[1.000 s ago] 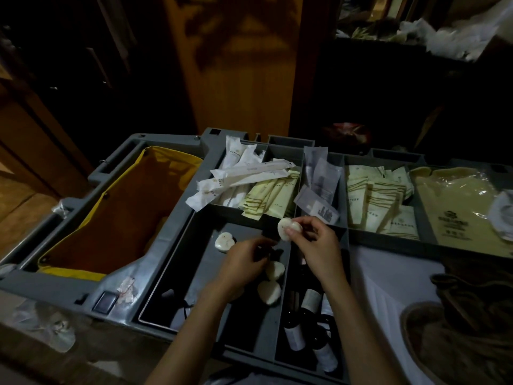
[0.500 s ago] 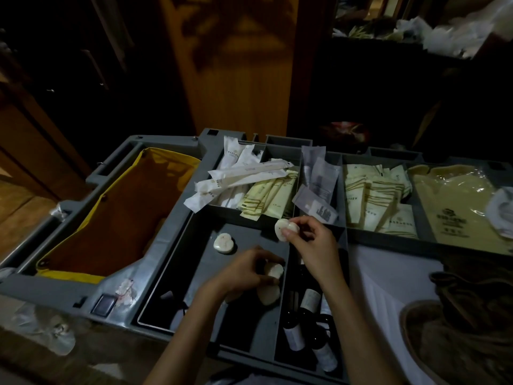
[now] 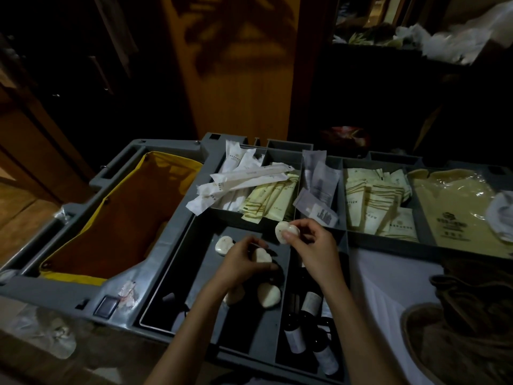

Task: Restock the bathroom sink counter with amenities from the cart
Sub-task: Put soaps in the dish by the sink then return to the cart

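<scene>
A person's two bare hands work over a grey housekeeping cart point(image 3: 69, 290) in a dimly lit room, seen from a head-worn camera looking down. At the centre of the frame the right hand point(image 3: 313, 245) pinches a white heart-shaped soap point(image 3: 283, 232) between thumb and fingertips, holding it above the divider between two compartments. Just left of it and lower, the left hand point(image 3: 238, 263) curls its fingers round a second soap point(image 3: 262, 256) over the dark soap compartment point(image 3: 194, 273). Three loose soaps lie in that tray: one point(image 3: 223, 245) to the upper left of the left hand, one point(image 3: 268, 295) below it, and a third point(image 3: 234, 295) partly hidden under the wrist. In the narrow compartment at lower centre, beneath the right forearm, lie small dark bottles point(image 3: 311, 302) with white labels. Along the upper row, from left to right, sit long white sachets point(image 3: 244, 176), pale yellow sachets point(image 3: 273, 201), grey sachets point(image 3: 319, 184), cream packets point(image 3: 372, 201) and a large yellow plastic bag point(image 3: 455, 212). A yellow-rimmed sack point(image 3: 125, 218) fills the cart's left end, and a white cloth point(image 3: 388, 287) lies at lower right.
</scene>
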Demonstrator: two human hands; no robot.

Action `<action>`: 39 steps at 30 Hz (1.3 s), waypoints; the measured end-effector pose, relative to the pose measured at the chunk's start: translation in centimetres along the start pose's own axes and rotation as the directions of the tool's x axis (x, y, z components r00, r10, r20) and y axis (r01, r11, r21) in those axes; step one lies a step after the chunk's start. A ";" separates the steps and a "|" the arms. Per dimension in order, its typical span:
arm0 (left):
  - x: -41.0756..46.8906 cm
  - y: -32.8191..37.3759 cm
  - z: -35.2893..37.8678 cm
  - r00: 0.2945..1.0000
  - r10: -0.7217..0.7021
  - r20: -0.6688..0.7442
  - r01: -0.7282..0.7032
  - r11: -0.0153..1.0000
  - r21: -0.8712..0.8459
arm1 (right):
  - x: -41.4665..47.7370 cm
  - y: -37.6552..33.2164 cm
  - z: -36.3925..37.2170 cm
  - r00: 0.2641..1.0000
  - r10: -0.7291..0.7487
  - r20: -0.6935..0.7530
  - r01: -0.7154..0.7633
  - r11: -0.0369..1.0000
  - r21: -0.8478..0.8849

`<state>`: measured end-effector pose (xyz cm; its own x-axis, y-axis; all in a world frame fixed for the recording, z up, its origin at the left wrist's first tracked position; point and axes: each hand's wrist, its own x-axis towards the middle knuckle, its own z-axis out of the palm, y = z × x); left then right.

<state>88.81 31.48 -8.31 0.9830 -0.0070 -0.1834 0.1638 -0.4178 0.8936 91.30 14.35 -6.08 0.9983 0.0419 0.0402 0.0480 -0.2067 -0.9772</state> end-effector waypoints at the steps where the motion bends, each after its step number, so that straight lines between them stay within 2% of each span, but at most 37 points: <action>1: 0.1 0.3 0.0 0.999 -0.016 -0.038 0.016 1.000 -0.012 | 0.0 -0.1 -0.1 1.000 -0.004 -0.003 0.004 1.000 0.000; 3: 0.2 0.6 -0.1 0.997 -0.029 -0.065 0.024 0.996 -0.084 | 0.0 -0.1 -0.1 1.000 -0.007 -0.005 0.007 1.000 0.004; 7: 0.2 0.7 -0.2 0.995 -0.093 -0.018 0.083 0.949 -0.304 | 0.0 0.4 -0.1 1.000 0.007 -0.005 -0.007 1.000 0.009; 12: 0.4 1.2 0.2 0.993 -0.115 -0.025 0.094 0.904 -0.417 | -0.2 0.6 0.1 1.000 0.014 0.003 -0.014 1.000 0.021; 16: 0.2 1.9 0.6 0.988 -0.150 -0.021 0.112 0.816 -0.568 | -0.8 0.0 -0.6 0.993 0.098 -0.072 -0.083 0.980 0.183; 23: -0.2 3.5 1.9 0.985 -0.163 -0.063 0.080 0.740 -0.668 | -5.7 -0.9 -2.4 0.925 0.266 -0.270 -0.146 0.907 0.394; 28: -1.5 5.2 2.8 0.996 -0.052 -0.068 -0.001 0.785 -0.620 | -9.5 -2.4 -3.7 0.846 0.281 -0.452 -0.107 0.922 0.373; 30: -2.1 6.5 3.3 0.999 0.017 -0.046 -0.041 0.803 -0.594 | -11.2 -2.7 -4.3 0.784 0.317 -0.533 -0.108 0.916 0.386; 35: -4.4 9.9 5.4 0.975 0.185 0.119 -0.079 0.797 -0.598 | -15.7 -3.0 -5.0 0.603 0.387 -0.697 -0.151 0.914 0.377; 39: -7.2 12.0 8.0 0.927 0.260 0.271 -0.051 0.802 -0.595 | -19.4 -3.5 -5.3 0.506 0.396 -0.766 -0.129 0.913 0.387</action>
<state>83.07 19.26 0.46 0.9312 -0.3613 -0.0486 0.1305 0.2059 0.9698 71.95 9.11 -2.32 0.5493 -0.8096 -0.2068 -0.0975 0.1837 -0.9781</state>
